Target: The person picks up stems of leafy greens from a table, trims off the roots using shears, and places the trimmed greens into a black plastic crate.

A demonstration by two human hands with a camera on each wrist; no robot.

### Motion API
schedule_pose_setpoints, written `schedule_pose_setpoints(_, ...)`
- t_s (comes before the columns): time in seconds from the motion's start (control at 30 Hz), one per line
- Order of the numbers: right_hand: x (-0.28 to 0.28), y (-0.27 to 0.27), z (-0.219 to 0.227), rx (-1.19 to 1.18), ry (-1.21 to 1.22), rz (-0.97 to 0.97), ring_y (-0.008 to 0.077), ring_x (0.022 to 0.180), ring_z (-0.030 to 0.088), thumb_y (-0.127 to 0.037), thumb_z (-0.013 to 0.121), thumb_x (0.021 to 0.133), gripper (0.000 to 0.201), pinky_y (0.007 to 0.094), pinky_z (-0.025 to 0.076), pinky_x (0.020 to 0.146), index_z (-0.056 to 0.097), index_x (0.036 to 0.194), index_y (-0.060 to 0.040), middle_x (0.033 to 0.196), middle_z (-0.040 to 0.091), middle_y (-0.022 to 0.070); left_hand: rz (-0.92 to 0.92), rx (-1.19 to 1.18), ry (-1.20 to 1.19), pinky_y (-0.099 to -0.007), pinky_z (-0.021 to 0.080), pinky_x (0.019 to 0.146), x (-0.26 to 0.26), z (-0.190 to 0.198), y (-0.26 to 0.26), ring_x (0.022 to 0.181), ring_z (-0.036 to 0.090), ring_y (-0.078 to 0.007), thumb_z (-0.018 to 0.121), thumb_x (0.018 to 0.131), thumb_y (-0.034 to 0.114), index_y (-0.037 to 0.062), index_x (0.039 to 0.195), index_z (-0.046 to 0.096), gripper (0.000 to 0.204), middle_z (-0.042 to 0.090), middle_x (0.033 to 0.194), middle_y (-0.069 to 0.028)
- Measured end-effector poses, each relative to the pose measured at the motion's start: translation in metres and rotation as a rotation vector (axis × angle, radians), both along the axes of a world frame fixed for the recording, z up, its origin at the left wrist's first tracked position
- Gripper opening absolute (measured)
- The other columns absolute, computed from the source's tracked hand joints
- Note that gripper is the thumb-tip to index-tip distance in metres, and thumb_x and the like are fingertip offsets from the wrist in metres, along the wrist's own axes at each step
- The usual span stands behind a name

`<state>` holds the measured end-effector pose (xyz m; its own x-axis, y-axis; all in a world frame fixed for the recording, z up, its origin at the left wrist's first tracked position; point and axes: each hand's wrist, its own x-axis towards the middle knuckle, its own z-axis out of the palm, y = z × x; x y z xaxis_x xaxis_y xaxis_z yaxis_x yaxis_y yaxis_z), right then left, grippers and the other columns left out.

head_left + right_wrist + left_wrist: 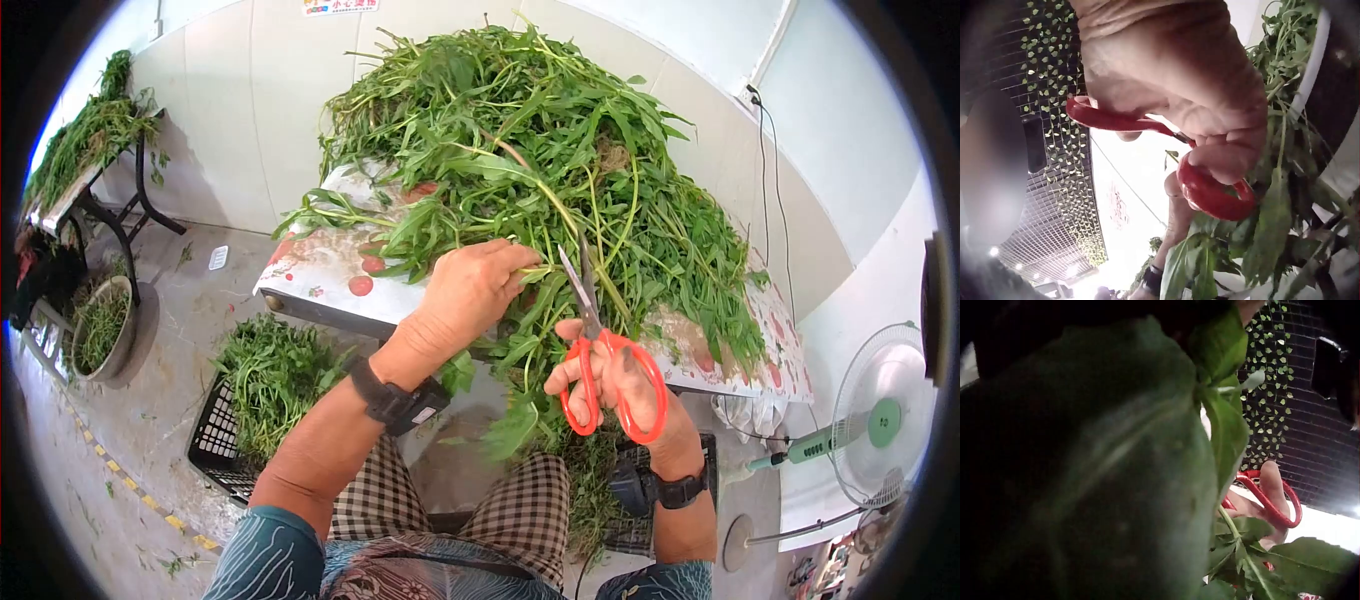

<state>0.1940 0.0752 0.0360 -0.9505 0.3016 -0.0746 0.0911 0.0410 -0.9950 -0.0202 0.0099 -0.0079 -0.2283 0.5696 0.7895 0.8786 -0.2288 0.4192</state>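
My right hand (620, 385) grips a pair of scissors (655, 395) by the red handles, thumb and fingers through the loops. Its blades point up and away, close beside a long pale stem at the front of a big heap of leafy green stems (540, 130). Just left of the blades, my left hand (475, 285) pinches a leafy stem, and its leaves (520, 350) hang below the fingers. A large blurred leaf (1129, 462) hides most of the left wrist view. In the right wrist view, fingers curl through the red scissor handles (1216, 200).
The heap covers most of a table with a fruit-print cloth (330, 265). Below stand a black crate of greens (215, 440) on the left and another crate (630, 520) on the right. A fan (880, 420) stands at right, a basket (105, 330) far left.
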Motion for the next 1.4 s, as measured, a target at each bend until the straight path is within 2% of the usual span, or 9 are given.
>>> schedule_pose_setpoints(0.23, 0.016, -0.006, -0.005, 0.1, -0.086, -0.096, 0.0116, 0.059, 0.052, -0.06, 0.038, 0.086, 0.075, 0.023, 0.04, 0.053, 0.035, 0.129, 0.0007, 0.087, 0.058, 0.0112, 0.053, -0.026, 0.014, -0.0365, 0.05, 0.065, 0.0, -0.003, 0.002, 0.076, 0.061, -0.031, 0.065, 0.073, 0.01, 0.0063, 0.09, 0.062, 0.017, 0.063, 0.084, -0.0112)
schedule_pose_setpoints(0.53, 0.027, -0.003, -0.006, 0.092, -0.095, -0.123, 0.0126, 0.063, 0.056, -0.063, 0.037, 0.085, 0.079, 0.0231, 0.042, 0.055, 0.038, 0.127, 0.0028, 0.086, 0.059, 0.0091, 0.056, -0.065, 0.031, -0.0365, 0.05, 0.064, 0.001, -0.001, 0.001, 0.075, 0.061, -0.0309, 0.065, 0.071, 0.007, 0.0064, 0.09, 0.061, 0.019, 0.063, 0.084, -0.0107)
schedule_pose_setpoints(0.63, 0.025, -0.007, -0.003, 0.109, -0.048, -0.138, 0.0123, 0.062, 0.056, -0.06, 0.04, 0.086, 0.074, 0.0228, 0.042, 0.054, 0.04, 0.126, 0.0025, 0.085, 0.059, 0.0086, 0.043, -0.054, 0.057, -0.0362, 0.05, 0.064, 0.002, 0.0, -0.001, 0.074, 0.061, -0.0305, 0.065, 0.069, 0.005, 0.0064, 0.09, 0.061, 0.021, 0.063, 0.084, -0.0101)
schedule_pose_setpoints(0.83, 0.022, -0.01, 0.004, 0.129, -0.149, -0.243, 0.0081, 0.056, 0.054, -0.035, 0.054, 0.088, 0.05, 0.0195, 0.041, 0.047, 0.045, 0.12, 0.0028, 0.083, 0.058, 0.0068, 0.019, -0.08, 0.066, -0.0355, 0.05, 0.063, 0.001, -0.001, -0.001, 0.074, 0.061, -0.0295, 0.066, 0.066, 0.003, 0.0076, 0.09, 0.061, 0.025, 0.062, 0.083, -0.0092)
schedule_pose_setpoints(0.93, 0.022, -0.008, 0.004, 0.193, -0.199, -0.251, 0.0066, 0.054, 0.053, -0.027, 0.055, 0.088, 0.045, 0.0189, 0.041, 0.046, 0.046, 0.119, 0.0032, 0.08, 0.058, 0.0061, 0.03, -0.08, 0.063, -0.0356, 0.05, 0.064, 0.001, 0.0, -0.002, 0.075, 0.061, -0.0292, 0.066, 0.065, 0.002, 0.0077, 0.09, 0.061, 0.027, 0.062, 0.083, -0.0089)
schedule_pose_setpoints(1.13, 0.019, -0.009, 0.005, 0.078, -0.15, -0.296, 0.0064, 0.053, 0.05, -0.024, 0.059, 0.085, 0.044, 0.0183, 0.04, 0.046, 0.047, 0.117, 0.0028, 0.08, 0.056, 0.0039, -0.019, -0.1, 0.066, -0.0357, 0.05, 0.065, 0.001, 0.002, -0.003, 0.074, 0.06, -0.0299, 0.064, 0.065, 0.001, 0.0076, 0.09, 0.061, 0.027, 0.062, 0.081, -0.0091)
schedule_pose_setpoints(1.23, 0.017, -0.006, 0.004, 0.125, -0.213, -0.315, 0.0062, 0.052, 0.048, -0.024, 0.06, 0.084, 0.044, 0.0183, 0.039, 0.046, 0.048, 0.118, 0.002, 0.079, 0.056, 0.0027, -0.032, -0.094, 0.069, -0.036, 0.05, 0.065, 0.001, 0.002, -0.003, 0.074, 0.06, -0.0302, 0.064, 0.065, 0.0, 0.0078, 0.091, 0.061, 0.027, 0.062, 0.081, -0.0092)
schedule_pose_setpoints(1.4, 0.017, -0.006, 0.002, 0.136, -0.182, -0.32, 0.0054, 0.052, 0.047, -0.024, 0.059, 0.084, 0.043, 0.0179, 0.039, 0.046, 0.049, 0.117, 0.0009, 0.073, 0.054, 0.0014, -0.031, -0.075, 0.071, -0.0359, 0.05, 0.063, 0.0, -0.001, 0.0, 0.073, 0.06, -0.0303, 0.064, 0.067, 0.003, 0.0078, 0.091, 0.061, 0.025, 0.062, 0.081, -0.0099)
